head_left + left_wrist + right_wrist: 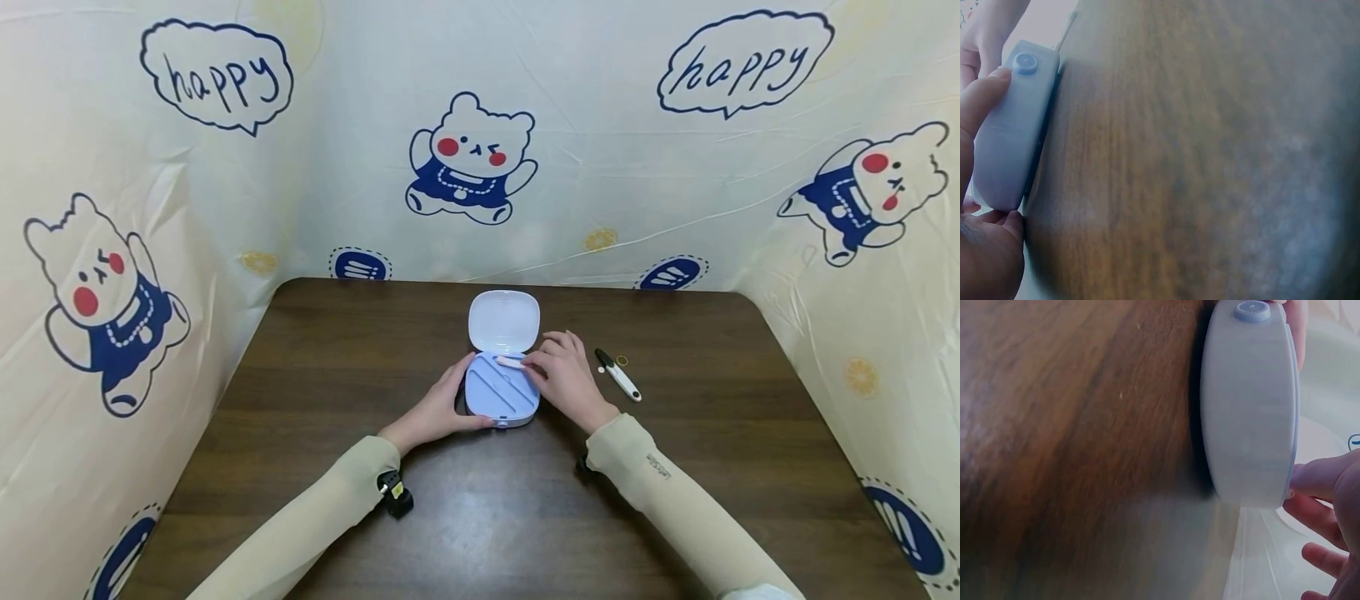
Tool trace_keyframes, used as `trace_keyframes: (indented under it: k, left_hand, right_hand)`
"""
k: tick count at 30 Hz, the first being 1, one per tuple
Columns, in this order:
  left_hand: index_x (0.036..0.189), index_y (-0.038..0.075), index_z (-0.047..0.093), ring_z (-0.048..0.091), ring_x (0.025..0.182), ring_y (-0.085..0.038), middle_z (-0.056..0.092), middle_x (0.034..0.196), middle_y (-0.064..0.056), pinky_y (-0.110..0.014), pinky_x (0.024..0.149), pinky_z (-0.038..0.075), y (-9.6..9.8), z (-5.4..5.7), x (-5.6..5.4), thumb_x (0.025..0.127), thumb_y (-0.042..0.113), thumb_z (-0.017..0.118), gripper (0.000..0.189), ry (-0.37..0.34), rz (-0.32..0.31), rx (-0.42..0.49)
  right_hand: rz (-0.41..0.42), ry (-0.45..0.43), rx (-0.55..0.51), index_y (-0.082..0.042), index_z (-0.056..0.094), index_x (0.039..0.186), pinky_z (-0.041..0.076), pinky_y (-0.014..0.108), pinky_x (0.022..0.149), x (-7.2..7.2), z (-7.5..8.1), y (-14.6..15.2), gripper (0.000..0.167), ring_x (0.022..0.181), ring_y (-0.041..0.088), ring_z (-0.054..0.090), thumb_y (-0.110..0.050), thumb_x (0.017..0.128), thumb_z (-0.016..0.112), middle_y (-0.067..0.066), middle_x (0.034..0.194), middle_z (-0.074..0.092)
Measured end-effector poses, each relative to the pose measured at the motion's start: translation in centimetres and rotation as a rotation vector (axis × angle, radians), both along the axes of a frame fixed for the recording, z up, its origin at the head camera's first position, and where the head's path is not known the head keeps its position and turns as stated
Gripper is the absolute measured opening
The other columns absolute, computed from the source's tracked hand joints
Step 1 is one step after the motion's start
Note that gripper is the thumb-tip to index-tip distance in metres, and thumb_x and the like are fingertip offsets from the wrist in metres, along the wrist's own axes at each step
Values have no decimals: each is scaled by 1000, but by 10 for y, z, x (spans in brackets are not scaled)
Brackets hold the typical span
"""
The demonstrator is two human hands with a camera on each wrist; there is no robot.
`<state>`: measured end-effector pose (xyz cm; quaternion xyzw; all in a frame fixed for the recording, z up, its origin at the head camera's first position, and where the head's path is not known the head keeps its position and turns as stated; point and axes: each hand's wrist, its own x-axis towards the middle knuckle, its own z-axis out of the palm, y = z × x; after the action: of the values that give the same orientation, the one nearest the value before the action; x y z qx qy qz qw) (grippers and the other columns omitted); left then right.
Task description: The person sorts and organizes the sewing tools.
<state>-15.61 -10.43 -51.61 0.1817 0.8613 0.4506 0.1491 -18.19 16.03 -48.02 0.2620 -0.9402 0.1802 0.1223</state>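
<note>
Against pale sheeting with bear prints, on a dark wooden tabletop: nearer the far edge, midway between the far corners, a blue-and-white box with raised lid. Gripped at its left side by the left hand, thumb just beside a round button; pinched in the right hand, over the blue interior, a slim pale piece (whether touching below, impossible to tell). Toward the far right corner, a black-and-white tool near a thin yellow ring.
</note>
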Motion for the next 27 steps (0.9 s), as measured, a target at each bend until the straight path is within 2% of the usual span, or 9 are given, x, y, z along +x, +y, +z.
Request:
trace_keyframes:
  k: [16, 27]
  left_hand:
    - [168, 13, 10, 28, 154, -31, 22, 169, -16, -52, 123, 28, 1, 2, -1, 82, 46, 89, 121, 7, -2, -5]
    - [169, 16, 10, 27, 154, -31, 21, 170, -14, -53, 123, 27, 0, -1, 1, 82, 49, 88, 121, 3, 5, -12]
  right_hand:
    - [-1, 29, -7, -12, 83, 103, 35, 57, 113, -2, -1, -4, 11, 117, 32, 56, -17, 94, 80, 4, 98, 71]
    - [-35, -26, -15, -13, 81, 105, 34, 56, 114, -1, -2, -2, 13, 116, 30, 55, -21, 96, 79, 4, 100, 71]
